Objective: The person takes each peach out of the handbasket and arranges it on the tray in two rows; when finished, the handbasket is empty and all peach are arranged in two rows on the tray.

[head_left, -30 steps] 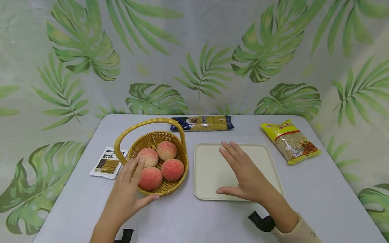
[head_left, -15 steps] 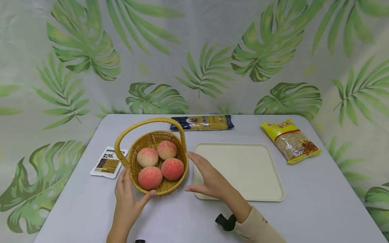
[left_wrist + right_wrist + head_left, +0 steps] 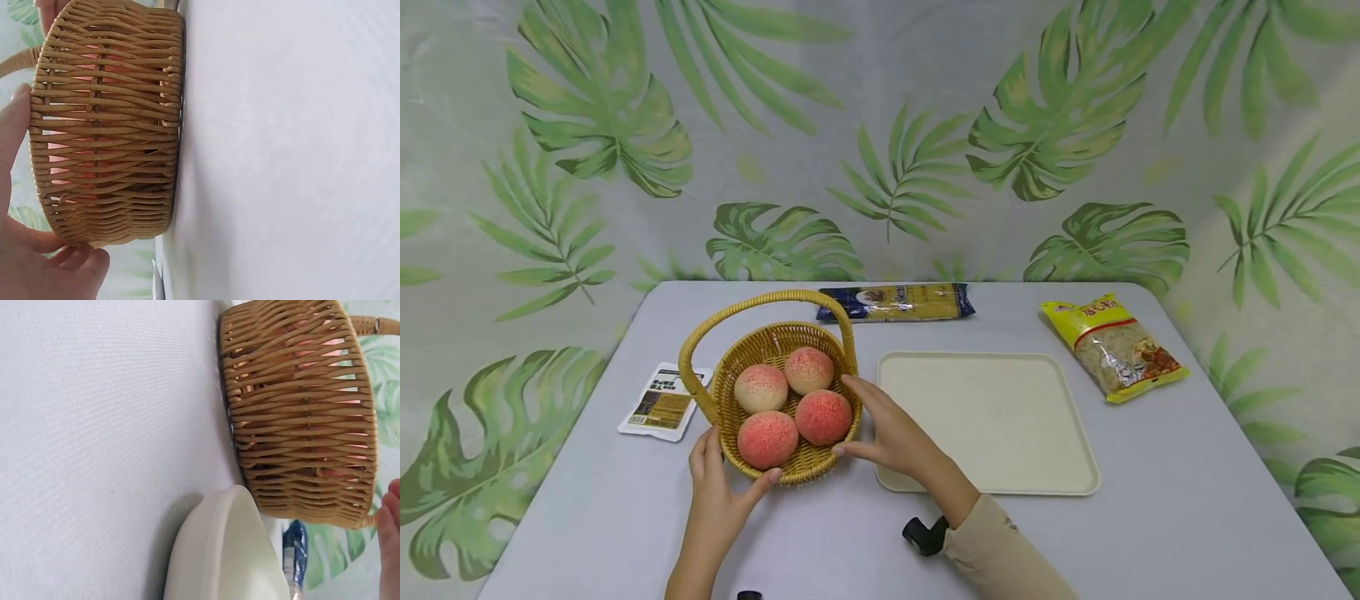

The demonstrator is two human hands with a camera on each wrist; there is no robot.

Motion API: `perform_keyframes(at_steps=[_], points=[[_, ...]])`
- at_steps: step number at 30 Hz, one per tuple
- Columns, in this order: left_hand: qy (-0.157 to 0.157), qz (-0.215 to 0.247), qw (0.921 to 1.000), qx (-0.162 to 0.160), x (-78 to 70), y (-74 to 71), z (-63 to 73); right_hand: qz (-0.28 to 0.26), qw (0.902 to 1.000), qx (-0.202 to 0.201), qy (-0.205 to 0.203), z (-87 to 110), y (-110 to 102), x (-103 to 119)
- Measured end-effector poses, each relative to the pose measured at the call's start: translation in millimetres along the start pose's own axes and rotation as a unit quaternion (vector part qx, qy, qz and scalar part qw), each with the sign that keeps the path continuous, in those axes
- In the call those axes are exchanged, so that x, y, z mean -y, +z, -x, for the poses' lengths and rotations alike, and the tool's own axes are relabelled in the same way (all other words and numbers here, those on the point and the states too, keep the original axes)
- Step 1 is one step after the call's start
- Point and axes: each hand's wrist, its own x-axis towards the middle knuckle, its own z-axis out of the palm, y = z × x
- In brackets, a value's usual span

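A round wicker basket with a tall arched handle stands on the table left of centre. Inside are several pink speckled peaches. My left hand holds the basket at its near left, thumb at the front rim and fingers round the left side; the left wrist view shows the fingertips bent against the wicker wall. At the basket's right side is my right hand, fingers fairly straight and thumb spread, fingertips at the rim. In the right wrist view only part of that hand shows, beside the rim.
Right of the basket lies a cream tray, close to the basket's side. A blue and yellow pasta packet is behind them. At the right lies a yellow bag, and at the left a white flat pouch.
My right hand has moved left from over the tray to the basket's right rim. The left hand has come down from above the peaches onto the basket's near left side.
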Motion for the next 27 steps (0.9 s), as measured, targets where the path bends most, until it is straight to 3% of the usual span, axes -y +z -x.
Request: perform_keyframes(at_steps=[9, 21, 27], points=[[0.001, 0.024, 0.9997, -0.001, 3.5, 3.4, 0.0, -0.005, 0.9995, 0.024, 0.021, -12.9, 4.8, -3.5], [-0.009, 0.047, 0.9988, -0.002, 5.0, 5.1, 0.0, 0.012, 0.992, 0.116, 0.049, -34.7, -1.3, 2.7], [-0.013, 0.058, 0.9982, -0.002, 6.3, 6.4, 0.3, 0.028, 0.9876, 0.143, 0.058, -41.7, -0.3, 4.1]])
